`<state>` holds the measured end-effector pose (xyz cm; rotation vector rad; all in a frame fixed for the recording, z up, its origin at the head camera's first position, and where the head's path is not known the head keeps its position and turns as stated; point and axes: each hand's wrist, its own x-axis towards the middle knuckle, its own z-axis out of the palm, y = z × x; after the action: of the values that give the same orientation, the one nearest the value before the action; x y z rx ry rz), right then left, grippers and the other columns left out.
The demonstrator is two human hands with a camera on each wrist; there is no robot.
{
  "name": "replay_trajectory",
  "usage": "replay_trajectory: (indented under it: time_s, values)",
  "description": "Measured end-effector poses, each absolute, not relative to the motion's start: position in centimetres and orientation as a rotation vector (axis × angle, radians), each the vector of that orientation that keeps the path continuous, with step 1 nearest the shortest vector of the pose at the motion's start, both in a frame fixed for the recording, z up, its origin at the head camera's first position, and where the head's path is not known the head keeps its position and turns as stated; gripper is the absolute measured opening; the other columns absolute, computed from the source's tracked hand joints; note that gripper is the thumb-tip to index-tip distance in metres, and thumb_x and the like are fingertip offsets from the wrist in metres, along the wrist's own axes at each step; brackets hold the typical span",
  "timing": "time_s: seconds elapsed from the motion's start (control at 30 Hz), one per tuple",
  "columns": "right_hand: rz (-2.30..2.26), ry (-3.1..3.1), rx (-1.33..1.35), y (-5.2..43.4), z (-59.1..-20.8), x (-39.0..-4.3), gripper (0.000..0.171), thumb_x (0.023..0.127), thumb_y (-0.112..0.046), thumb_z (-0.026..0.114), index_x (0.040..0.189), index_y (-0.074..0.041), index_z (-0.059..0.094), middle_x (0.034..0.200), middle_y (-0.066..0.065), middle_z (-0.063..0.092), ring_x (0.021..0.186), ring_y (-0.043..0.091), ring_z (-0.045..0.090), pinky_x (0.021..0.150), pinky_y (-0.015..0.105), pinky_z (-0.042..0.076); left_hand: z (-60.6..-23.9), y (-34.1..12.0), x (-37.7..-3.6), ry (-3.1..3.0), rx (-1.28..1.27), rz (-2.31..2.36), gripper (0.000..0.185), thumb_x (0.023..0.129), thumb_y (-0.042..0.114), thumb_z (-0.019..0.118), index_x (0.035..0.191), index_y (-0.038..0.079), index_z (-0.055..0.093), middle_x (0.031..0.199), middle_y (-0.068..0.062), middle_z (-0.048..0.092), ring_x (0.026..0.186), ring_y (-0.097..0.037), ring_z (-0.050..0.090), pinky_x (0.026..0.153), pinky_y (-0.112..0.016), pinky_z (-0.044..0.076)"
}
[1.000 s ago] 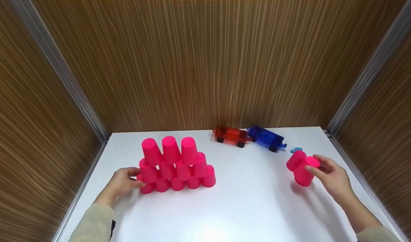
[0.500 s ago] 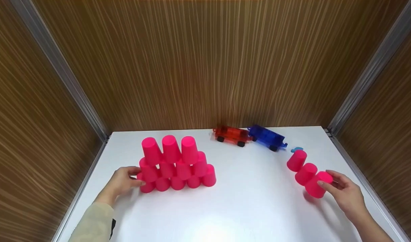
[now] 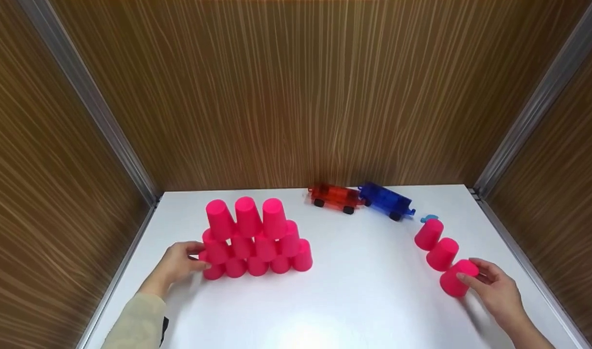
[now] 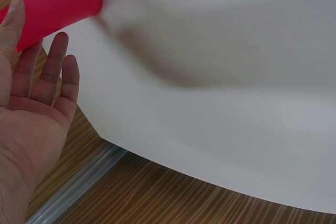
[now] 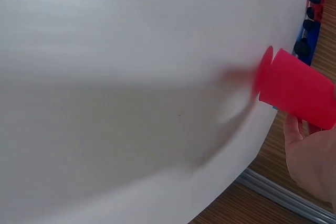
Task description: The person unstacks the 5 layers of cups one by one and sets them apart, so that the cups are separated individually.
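Several pink cups, upside down, form a stacked wall (image 3: 255,237) on the white table (image 3: 364,300). My left hand (image 3: 199,257) rests at its left end, straight fingers touching the bottom-left cup (image 3: 212,270); the left wrist view shows that cup (image 4: 58,3) beside my flat left hand (image 4: 37,77). At the right, three more pink cups stand in a diagonal row: far cup (image 3: 428,234), middle cup (image 3: 442,253), near cup (image 3: 455,284). My right hand (image 3: 470,278) grips the near cup, which the right wrist view shows as the cup (image 5: 296,90) above my right hand (image 5: 310,150).
A toy train stands at the back of the table, with a red car (image 3: 335,196) and a blue car (image 3: 387,199). A small blue piece (image 3: 428,218) lies behind the far cup. Wood-grain walls close in the table on three sides.
My right hand has moved toward me along the right edge, drawing a nested stack out into a row of three cups. My left hand and the wall have not moved.
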<state>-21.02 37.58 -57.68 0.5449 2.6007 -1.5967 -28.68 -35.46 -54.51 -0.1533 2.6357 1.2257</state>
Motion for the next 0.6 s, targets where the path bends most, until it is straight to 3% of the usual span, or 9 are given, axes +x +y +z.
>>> replay_trajectory:
  time_s: [0.2, 0.3, 0.4, 0.47, 0.53, 0.6]
  values:
    - [-1.588, 2.605, 0.559, 37.8, -58.4, -20.9, 0.094, 0.095, -0.046, 0.08, 0.162, 0.0, 0.031, 0.159, 0.029, 0.039, 0.138, 0.045, 0.047, 0.084, 0.023, 0.061, -54.8, -35.5, -28.7, 2.66, -0.11, 1.219, 0.059, 0.088, 0.017, 0.089, 0.141, 0.005, 0.066, 0.13, -0.014, 0.069, 0.117, -0.033, 0.067, 0.1, -0.049, 0.058]
    - [-1.56, 2.676, 0.531, 37.7, -58.7, -20.8, 0.09, 0.095, -0.044, 0.08, 0.16, 0.0, 0.036, 0.155, 0.028, 0.045, 0.121, 0.019, 0.059, 0.082, 0.018, 0.059, -55.0, -35.4, -28.7, 2.672, -0.094, 1.223, 0.056, 0.087, 0.014, 0.089, 0.138, 0.003, 0.068, 0.127, -0.014, 0.07, 0.114, -0.033, 0.068, 0.099, -0.048, 0.058]
    - [-1.551, 2.732, 0.501, 37.5, -59.0, -20.8, 0.085, 0.096, -0.041, 0.08, 0.158, 0.0, 0.04, 0.152, 0.026, 0.049, 0.105, -0.004, 0.055, 0.081, 0.013, 0.056, -55.1, -35.4, -28.8, 2.67, -0.086, 1.23, 0.054, 0.088, 0.012, 0.088, 0.137, 0.001, 0.068, 0.126, -0.015, 0.071, 0.113, -0.033, 0.069, 0.098, -0.048, 0.059]
    - [-1.55, 2.743, 0.494, 37.4, -59.1, -20.8, 0.084, 0.096, -0.041, 0.08, 0.158, 0.0, 0.04, 0.153, 0.026, 0.048, 0.108, 0.0, 0.057, 0.081, 0.012, 0.055, -55.1, -35.4, -28.8, 2.667, -0.098, 1.23, 0.054, 0.088, 0.012, 0.088, 0.137, 0.001, 0.068, 0.126, -0.014, 0.071, 0.113, -0.033, 0.069, 0.098, -0.048, 0.059]
    - [-1.553, 2.739, 0.493, 37.4, -59.2, -20.9, 0.085, 0.097, -0.041, 0.08, 0.158, 0.001, 0.039, 0.154, 0.027, 0.047, 0.12, 0.018, 0.06, 0.08, 0.012, 0.055, -55.1, -35.4, -28.9, 2.665, -0.102, 1.233, 0.054, 0.088, 0.012, 0.088, 0.137, 0.001, 0.068, 0.127, -0.015, 0.071, 0.113, -0.033, 0.069, 0.098, -0.048, 0.059]
    - [-1.558, 2.729, 0.495, 37.4, -59.1, -21.1, 0.086, 0.097, -0.041, 0.079, 0.159, 0.001, 0.037, 0.155, 0.028, 0.045, 0.132, 0.037, 0.054, 0.08, 0.012, 0.056, -55.0, -35.4, -28.9, 2.663, -0.109, 1.238, 0.054, 0.088, 0.012, 0.088, 0.137, 0.002, 0.068, 0.127, -0.014, 0.071, 0.113, -0.033, 0.069, 0.098, -0.048, 0.059]
